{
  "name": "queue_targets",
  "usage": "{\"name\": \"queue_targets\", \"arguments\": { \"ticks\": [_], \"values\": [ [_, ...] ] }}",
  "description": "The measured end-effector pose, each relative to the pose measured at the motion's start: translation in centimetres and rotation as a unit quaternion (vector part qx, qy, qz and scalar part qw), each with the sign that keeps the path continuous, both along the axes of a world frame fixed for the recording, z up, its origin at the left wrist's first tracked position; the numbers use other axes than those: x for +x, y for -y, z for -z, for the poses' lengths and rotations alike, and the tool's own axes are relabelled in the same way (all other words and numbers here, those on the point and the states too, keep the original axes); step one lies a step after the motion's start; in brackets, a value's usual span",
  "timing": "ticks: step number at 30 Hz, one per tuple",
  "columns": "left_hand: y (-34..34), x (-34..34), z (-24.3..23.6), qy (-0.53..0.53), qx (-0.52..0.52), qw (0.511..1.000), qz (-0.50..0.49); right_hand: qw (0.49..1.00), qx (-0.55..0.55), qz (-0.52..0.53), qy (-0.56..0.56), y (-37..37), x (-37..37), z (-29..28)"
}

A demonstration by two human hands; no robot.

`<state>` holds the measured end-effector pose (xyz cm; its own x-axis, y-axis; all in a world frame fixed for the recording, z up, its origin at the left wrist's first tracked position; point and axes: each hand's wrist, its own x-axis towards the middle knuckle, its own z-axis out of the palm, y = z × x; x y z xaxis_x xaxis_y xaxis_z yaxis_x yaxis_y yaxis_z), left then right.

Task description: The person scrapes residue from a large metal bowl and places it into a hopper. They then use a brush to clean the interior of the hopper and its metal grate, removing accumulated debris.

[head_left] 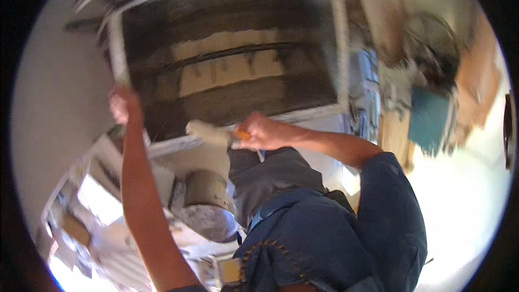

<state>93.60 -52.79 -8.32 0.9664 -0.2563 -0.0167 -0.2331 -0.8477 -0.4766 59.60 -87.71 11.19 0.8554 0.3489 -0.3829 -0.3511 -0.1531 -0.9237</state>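
A large rectangular panel with a white frame [343, 48] and a dark middle [227, 94] fills the upper part of the head view. My left hand [124, 104] is closed around the lower part of the frame's left side. In front of the lower rail, my right hand [265, 131] grips a paintbrush [208, 133] by its orange handle. The brush points left, its pale bristles close to the rail; motion blur hides whether they touch it. Pale patches show in the dark middle, and I cannot tell whether they are reflections.
Below the panel, near my legs, stands a round bucket [205, 189]. Assorted clutter with a white box-like thing [101, 199] lies at lower left. To the right are a teal flat thing [428, 119], a brown board-like sheet [477, 81] and a dark round object [431, 43]. A plain wall [59, 97] rises at left.
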Motion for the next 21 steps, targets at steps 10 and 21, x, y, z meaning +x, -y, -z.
{"name": "queue_targets", "arguments": {
  "ticks": [10, 21],
  "values": [
    [0.8, 7.5, -2.1, -0.119, -0.086, 0.974, -0.172, 0.937, -0.337, 0.082, 0.042, -8.8, -26.1, 5.7],
    [-1.5, 12.1, 0.5, -0.048, -0.263, 0.960, -0.087, 0.745, -0.473, 0.143, -0.448, -7.9, -68.9, 10.3]
  ]
}}
